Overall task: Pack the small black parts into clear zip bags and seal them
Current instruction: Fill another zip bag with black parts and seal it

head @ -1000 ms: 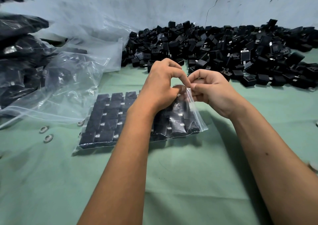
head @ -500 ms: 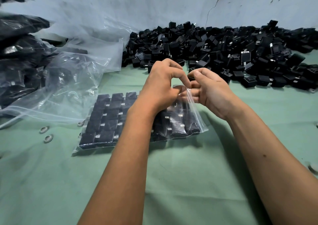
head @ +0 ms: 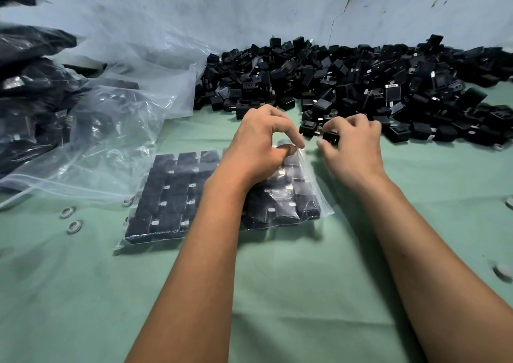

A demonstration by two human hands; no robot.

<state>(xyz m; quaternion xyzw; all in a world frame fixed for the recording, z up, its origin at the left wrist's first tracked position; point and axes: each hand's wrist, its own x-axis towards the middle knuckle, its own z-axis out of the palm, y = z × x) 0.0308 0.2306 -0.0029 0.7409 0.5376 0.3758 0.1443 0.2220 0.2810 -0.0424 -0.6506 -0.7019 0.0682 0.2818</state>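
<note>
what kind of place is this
Probably a small workshop's hand-packing bench: a heap of loose black parts against a stained wall, a filled zip bag on green cloth, and more empty bags beside it.

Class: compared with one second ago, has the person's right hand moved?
Yes. The right hand has left the zip bag and moved right and away from the person, to the near edge of the pile of black parts.

Your left forearm (head: 194,251) covers the middle rows of parts in the filled bag (head: 172,196). The stacked bags (head: 30,90) at the left are blurred and cut by the frame edge. The right hand (head: 352,146) partly hides one black part (head: 331,136).
</note>
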